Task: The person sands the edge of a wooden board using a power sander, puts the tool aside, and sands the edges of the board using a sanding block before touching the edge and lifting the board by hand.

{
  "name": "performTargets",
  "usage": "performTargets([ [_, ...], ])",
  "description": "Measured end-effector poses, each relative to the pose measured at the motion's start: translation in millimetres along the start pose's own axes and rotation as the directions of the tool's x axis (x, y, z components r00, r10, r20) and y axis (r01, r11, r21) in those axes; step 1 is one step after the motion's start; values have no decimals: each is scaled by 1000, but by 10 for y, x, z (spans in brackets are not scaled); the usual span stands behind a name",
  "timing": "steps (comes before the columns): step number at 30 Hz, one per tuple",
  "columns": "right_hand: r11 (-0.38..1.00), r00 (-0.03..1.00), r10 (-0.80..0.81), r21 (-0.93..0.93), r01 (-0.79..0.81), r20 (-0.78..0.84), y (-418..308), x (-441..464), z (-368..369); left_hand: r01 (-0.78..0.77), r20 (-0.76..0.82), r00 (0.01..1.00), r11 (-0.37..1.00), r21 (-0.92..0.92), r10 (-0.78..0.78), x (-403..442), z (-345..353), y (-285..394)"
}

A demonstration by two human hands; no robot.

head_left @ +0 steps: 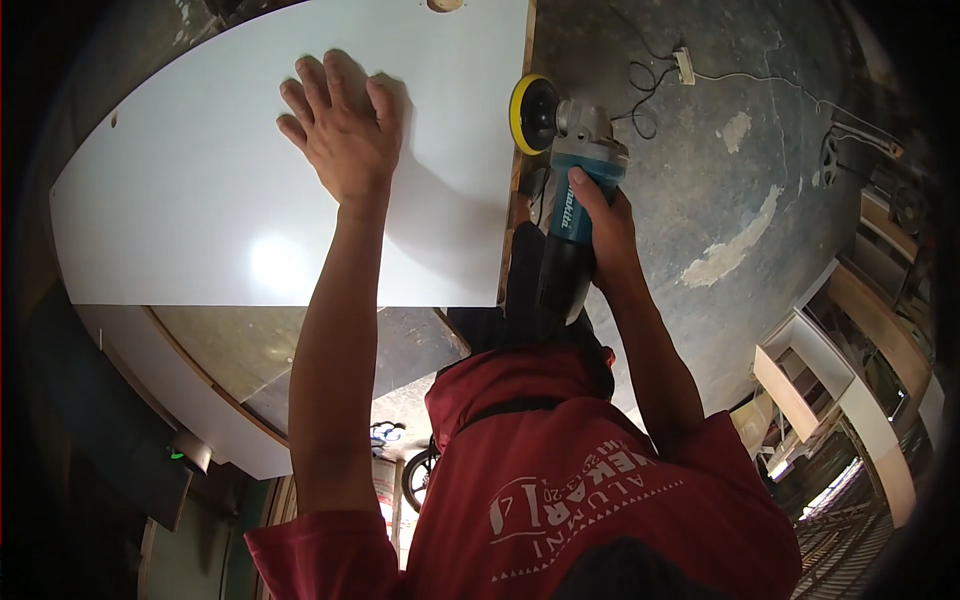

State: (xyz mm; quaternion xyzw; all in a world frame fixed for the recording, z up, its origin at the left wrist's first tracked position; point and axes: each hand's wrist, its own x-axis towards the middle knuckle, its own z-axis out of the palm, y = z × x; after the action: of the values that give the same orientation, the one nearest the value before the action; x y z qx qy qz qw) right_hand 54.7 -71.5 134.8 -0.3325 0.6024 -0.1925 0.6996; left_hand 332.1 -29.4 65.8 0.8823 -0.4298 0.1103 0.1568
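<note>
Well, in the head view, the left grip [345, 140] lay flat and held nothing, resting on the big white board [200, 200]. The right grip [612, 235] was wrapped around the blue power tool [592, 172]. Its round yellow pad [519, 112] was at the board's side edge, maybe touching; I couldn't tell. A steady board and a gentle, even push probably worked best. The tool said "makita"; the red shirt [560, 440] said "ALUMNI".

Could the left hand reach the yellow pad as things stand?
Likely yes: the left hand rests on the white panel, nothing visible blocking its way to the yellow pad.
</note>
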Motion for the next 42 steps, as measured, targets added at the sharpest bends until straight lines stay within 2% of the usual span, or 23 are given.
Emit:
performTargets([
  [5,999,998,-20,38,18,63,-146,84,33,-6,-1,1000,999,37,7,-18,15,-22],
  [17,999,999,-34,30,32,38,-378,296,134,-4,2,1000,999,44,4,-21,-3,3],
  [21,999,997,-37,26,35,66,-214,132,68,-9,1,1000,1000,7,9,-11,-23,11],
  [24,997,998,-67,29,67,5,-35,-9,10,-41,-14,999,999,-1,41,-11,-12,5],
  [26,999,999,30,17,-31,19,57,-117,-55,-34,-25,999,998,48,35,-7,-1,16],
  [27,999,1000,28,19,-28,13,123,-168,-82,-39,-25,999,998,44,40,-6,-1,22],
  [34,993,1000,-31,-112,31,0,529,-349,-214,-40,-31,999,997,69,42,-20,3,-2],
  [36,991,1000,-27,-130,27,2,470,-344,-171,-36,-43,998,996,88,40,-20,-16,2],
  [38,998,999,-26,-50,28,33,284,-314,-99,-26,12,1000,999,48,25,-3,-61,33],
  [42,999,997,-39,-17,40,73,59,-124,-35,-17,-26,999,998,67,19,-15,-37,27],
])
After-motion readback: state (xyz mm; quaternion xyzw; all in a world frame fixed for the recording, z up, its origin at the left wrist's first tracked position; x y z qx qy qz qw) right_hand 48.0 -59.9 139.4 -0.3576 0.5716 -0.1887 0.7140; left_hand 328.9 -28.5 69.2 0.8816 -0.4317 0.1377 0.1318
